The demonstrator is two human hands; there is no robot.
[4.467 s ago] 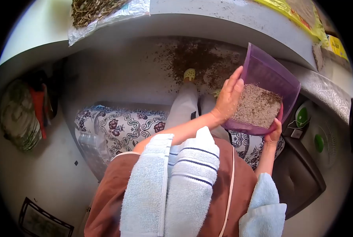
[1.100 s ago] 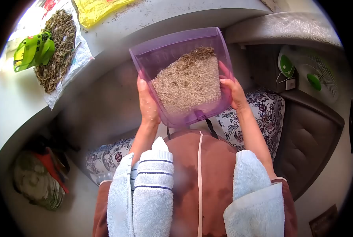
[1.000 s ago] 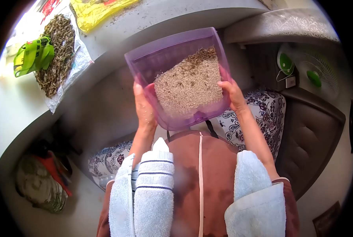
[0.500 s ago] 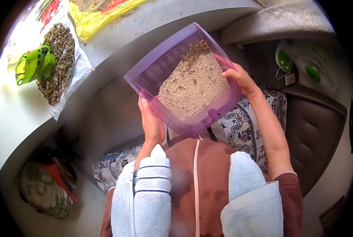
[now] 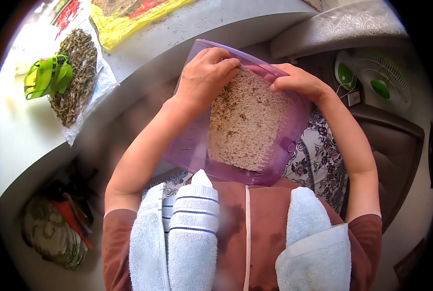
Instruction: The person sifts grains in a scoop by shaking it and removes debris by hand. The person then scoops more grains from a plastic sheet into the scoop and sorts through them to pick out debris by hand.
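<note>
A translucent purple plastic tray (image 5: 185,145) with slotted walls is tilted in front of my chest. Pale, small grain (image 5: 255,121) mixed with brown specks covers its floor. My right hand (image 5: 299,82) grips the tray's right rim, thumb inside and fingers behind the wall. Over the far end of the grain, my left hand (image 5: 206,75) has its fingers curled together at the dry brown debris (image 5: 236,72); most of that debris is hidden beneath the fingers.
On the white counter (image 5: 143,53) at left lie a heap of dried brown pieces (image 5: 76,72) on a plastic sheet, a green bag (image 5: 47,77) and a yellow bag (image 5: 119,24). A fan (image 5: 381,87) and a brown padded chair (image 5: 395,140) stand at right.
My left hand has let go of the tray's left side and moved up to the debris at its far end. The tray has turned and shifted slightly right and towards me.
</note>
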